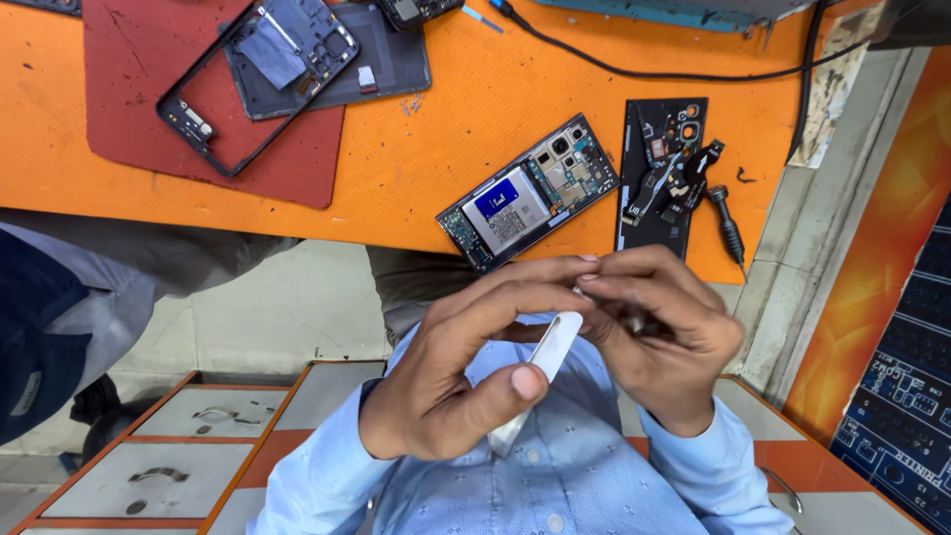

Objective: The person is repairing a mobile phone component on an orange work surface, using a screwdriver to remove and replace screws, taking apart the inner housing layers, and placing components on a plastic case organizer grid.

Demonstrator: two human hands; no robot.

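Note:
My left hand [451, 372] and my right hand [662, 332] meet in front of my light blue shirt [555, 466], just below the orange table edge. A flat white plastic strip [553, 347] with a slot at its upper end runs between them. My left thumb and fingers grip it. My right fingertips pinch at its top end, and something small and dark sits in that palm, too hidden to identify. An opened phone [530, 193] with bare battery and circuit board lies on the table just above my hands.
A black back panel with loose parts [662, 173] and a small screwdriver [728, 228] lie right of the phone. A phone frame [258, 84] rests on a red mat [139, 89] beside a grey cover [391, 59]. Another person's sleeve [50, 317] is left; orange-framed drawers [188, 446] below.

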